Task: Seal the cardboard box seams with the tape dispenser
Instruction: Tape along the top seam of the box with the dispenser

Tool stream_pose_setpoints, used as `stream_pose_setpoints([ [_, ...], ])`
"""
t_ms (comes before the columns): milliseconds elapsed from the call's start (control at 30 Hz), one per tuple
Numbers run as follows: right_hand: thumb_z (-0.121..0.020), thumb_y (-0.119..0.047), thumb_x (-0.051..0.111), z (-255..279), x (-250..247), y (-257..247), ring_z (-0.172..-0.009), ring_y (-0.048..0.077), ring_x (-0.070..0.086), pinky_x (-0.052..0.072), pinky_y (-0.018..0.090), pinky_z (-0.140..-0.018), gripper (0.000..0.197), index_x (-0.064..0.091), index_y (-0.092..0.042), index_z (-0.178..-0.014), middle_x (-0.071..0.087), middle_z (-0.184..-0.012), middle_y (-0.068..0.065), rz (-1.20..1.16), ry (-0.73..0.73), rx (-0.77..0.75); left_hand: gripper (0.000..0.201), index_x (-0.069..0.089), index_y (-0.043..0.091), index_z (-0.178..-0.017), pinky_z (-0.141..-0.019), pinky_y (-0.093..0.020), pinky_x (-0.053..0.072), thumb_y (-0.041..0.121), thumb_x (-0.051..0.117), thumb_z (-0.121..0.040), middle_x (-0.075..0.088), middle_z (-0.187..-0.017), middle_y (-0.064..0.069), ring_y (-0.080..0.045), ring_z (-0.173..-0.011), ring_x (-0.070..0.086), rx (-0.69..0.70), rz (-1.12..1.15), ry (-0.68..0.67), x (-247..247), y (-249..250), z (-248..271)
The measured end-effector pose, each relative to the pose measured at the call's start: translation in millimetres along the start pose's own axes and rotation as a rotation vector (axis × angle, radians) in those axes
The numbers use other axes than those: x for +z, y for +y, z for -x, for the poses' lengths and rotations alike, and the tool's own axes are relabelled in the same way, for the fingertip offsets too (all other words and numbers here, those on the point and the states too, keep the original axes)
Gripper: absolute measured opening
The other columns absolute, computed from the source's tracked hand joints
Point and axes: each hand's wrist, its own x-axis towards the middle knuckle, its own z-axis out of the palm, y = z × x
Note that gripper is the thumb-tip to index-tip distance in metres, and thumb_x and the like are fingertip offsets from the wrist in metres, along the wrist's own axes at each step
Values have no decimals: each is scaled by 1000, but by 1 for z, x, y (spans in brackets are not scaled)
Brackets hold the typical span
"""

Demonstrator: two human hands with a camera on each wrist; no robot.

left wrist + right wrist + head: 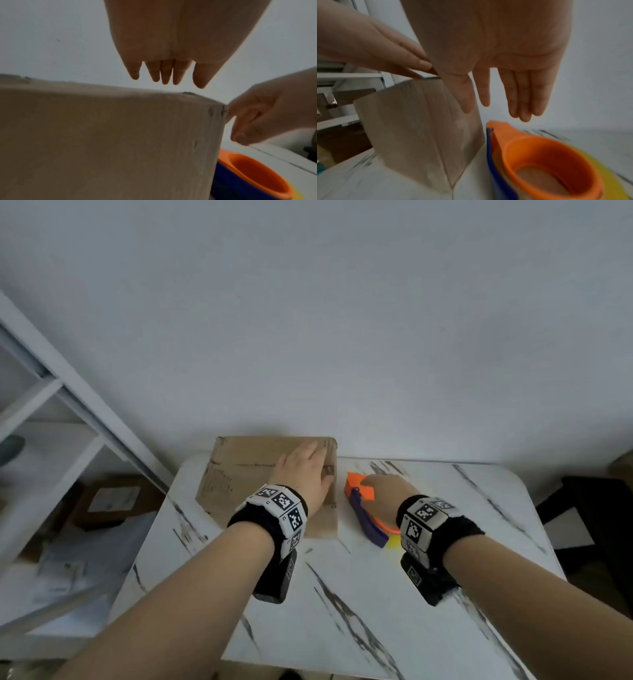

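Reaching for the tape dispenser (368,510), your right hand (385,491) is the nearer one: it hovers directly over the orange-and-purple tool, fingers straight and loosely together, holding nothing. The dispenser lies on the marble table (479,525) just right of the cardboard box (246,474), its long axis running away from you, cutter end far, roll end near your wrist. In the right wrist view the orange hub sits below and slightly ahead of your fingertips (524,117), so you probably need to drop straight down. Your left hand (305,474) lies flat over the box's right top edge, fingers extended; whether it presses the cardboard is unclear.
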Motion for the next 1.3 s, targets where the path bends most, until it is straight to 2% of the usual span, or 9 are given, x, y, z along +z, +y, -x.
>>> stream_pose_setpoints([
  [167,-91,-17,45,-5,33,1,-97,32,60,46,31,-76,34,47,-13,-125,60,-112,13,31,-111,32,53,31,16,-143,-116,-41,21,38,40,-96,21,-156,-3,-20,-142,22,-39,34,-17,20,-5,-4],
  [400,-89,-2,47,-9,49,-3,-63,23,46,40,33,-57,41,35,-12,-127,37,-68,1,33,-64,64,53,30,16,-144,-117,-40,18,38,38,-96,19,-156,-2,-19,-143,19,-26,55,1,25,-8,-2],
  [500,-87,-5,46,-8,45,1,-64,23,46,34,29,-50,38,37,-12,-124,37,-66,0,-25,-36,64,52,31,16,-143,-117,-39,18,37,40,-96,19,-156,-2,-18,-143,19,-25,67,-5,23,-7,-2],
  [667,-82,-5,44,-3,18,12,-74,28,49,39,30,-63,26,42,-12,-108,50,-82,8,-283,136,157,50,34,16,-142,-115,-36,22,33,41,-96,24,-155,-2,-20,-141,25,-2,92,-29,14,-7,-2],
  [800,-80,0,40,5,-12,13,-68,26,48,37,30,-54,26,38,-13,-102,47,-70,4,-528,268,197,48,33,14,-142,-114,-33,22,31,38,-97,30,-152,-4,-20,-139,29,8,136,-33,-2,-6,-2],
  [1100,-87,-1,42,45,-90,-21,-69,22,46,35,26,-52,24,39,-12,-108,49,-78,5,-766,611,-41,49,29,9,-143,-109,-32,28,29,34,-100,38,-147,-12,-25,-135,38,-141,516,19,-61,-1,-4],
  [1200,-87,-4,42,53,-103,-40,-66,22,48,36,28,-51,20,37,-16,-102,51,-80,9,-809,601,-137,38,54,14,-117,-107,-37,37,37,30,-100,53,-128,-15,-31,-123,50,-254,735,40,-77,-8,-5],
  [1267,-88,-5,43,56,-107,-53,-65,22,47,35,28,-52,17,38,-15,-101,51,-76,7,-851,579,-174,36,53,19,-88,-95,-40,46,40,26,-100,58,-104,-11,-31,-102,61,-321,880,36,-89,-14,0],
  [1300,-88,-6,43,57,-108,-60,-64,20,47,35,28,-52,15,39,-15,-100,50,-75,5,-872,571,-184,37,52,16,-90,-87,-39,48,41,26,-99,60,-99,-10,-29,-90,63,-356,972,22,-93,-18,3],
])
